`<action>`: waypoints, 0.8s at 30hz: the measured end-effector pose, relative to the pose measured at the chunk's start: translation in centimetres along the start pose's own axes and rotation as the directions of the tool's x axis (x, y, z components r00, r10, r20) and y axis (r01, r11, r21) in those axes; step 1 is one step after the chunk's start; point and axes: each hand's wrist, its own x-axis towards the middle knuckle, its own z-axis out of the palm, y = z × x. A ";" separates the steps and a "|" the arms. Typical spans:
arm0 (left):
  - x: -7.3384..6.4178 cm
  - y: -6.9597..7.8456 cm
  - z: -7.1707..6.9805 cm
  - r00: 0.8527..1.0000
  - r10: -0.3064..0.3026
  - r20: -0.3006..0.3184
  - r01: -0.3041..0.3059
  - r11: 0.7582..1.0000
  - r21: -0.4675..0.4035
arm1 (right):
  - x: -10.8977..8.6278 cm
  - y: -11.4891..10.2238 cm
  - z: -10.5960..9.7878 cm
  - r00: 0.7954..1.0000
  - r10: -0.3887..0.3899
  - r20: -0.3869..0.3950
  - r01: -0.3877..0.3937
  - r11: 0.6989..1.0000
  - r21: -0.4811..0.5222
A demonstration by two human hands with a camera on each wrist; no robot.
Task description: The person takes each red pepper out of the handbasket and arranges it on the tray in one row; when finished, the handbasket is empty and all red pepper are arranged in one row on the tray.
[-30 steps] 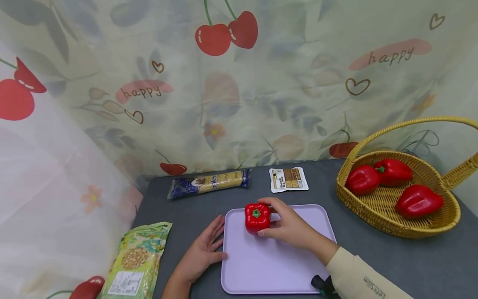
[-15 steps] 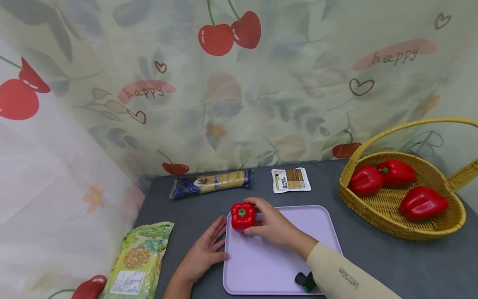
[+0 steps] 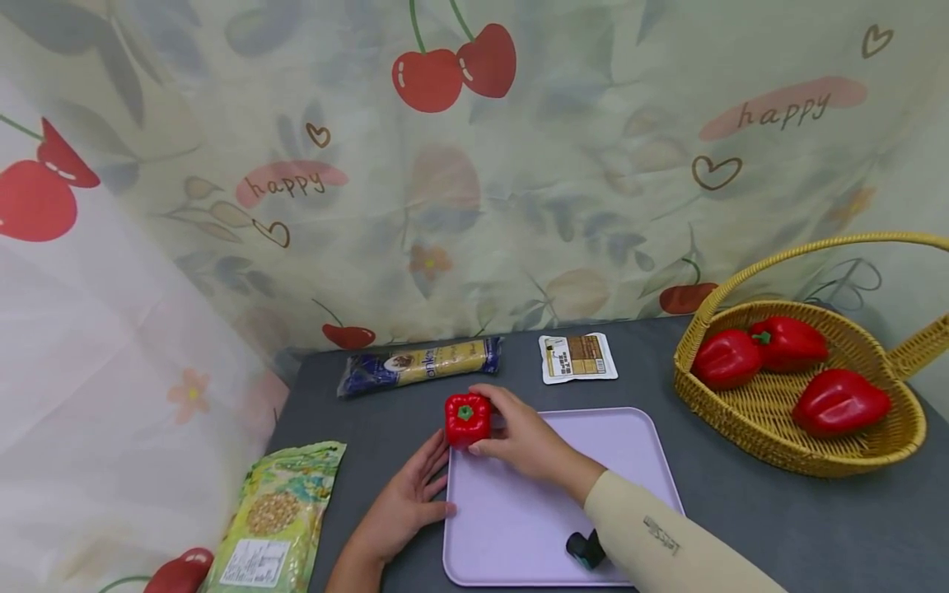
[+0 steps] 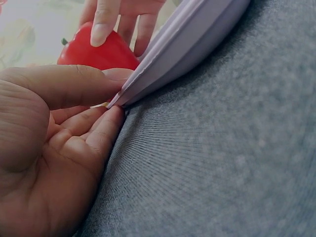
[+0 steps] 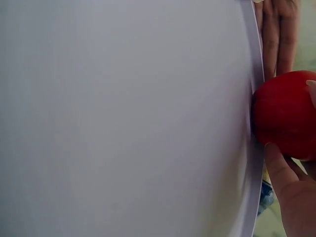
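Observation:
A red bell pepper (image 3: 468, 418) with a green stem stands upright at the far left corner of the lilac tray (image 3: 556, 494). My right hand (image 3: 522, 436) grips it from the right, thumb on the near side and fingers behind. At the tray's left edge, my left hand (image 3: 400, 506) lies with fingers extended and the thumb touching the rim. The left wrist view shows that thumb (image 4: 74, 84) right at the rim, with the pepper (image 4: 96, 52) just beyond. In the right wrist view, the pepper (image 5: 286, 113) overlaps the tray's rim.
A wicker basket (image 3: 778, 457) with three more red bell peppers stands at the right. Behind the tray lie a long blue-and-yellow packet (image 3: 423, 365) and a small white-and-brown packet (image 3: 578, 357). A green bag (image 3: 274, 515) lies at the left. Patterned cloth hangs behind the table.
My right hand has carried the pepper leftward and slightly back across the tray to its far left corner. My left hand has stayed at the tray's edge.

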 end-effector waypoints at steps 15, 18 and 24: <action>0.0 0.1 0.0 1.000 -0.008 0.000 0.008 1.000 -0.020 | 0.0 -0.3 -0.1 1.000 -0.004 -0.003 0.004 0.995 -0.095; 0.1 0.1 0.1 1.000 -0.010 -0.006 0.010 1.000 -0.014 | -0.2 -0.6 -0.3 1.000 -0.004 -0.003 0.003 0.994 -0.113; 0.2 0.2 0.2 1.000 -0.010 -0.016 0.010 1.000 -0.005 | -0.9 -1.5 -1.6 0.999 -0.017 -0.030 0.014 0.996 -0.093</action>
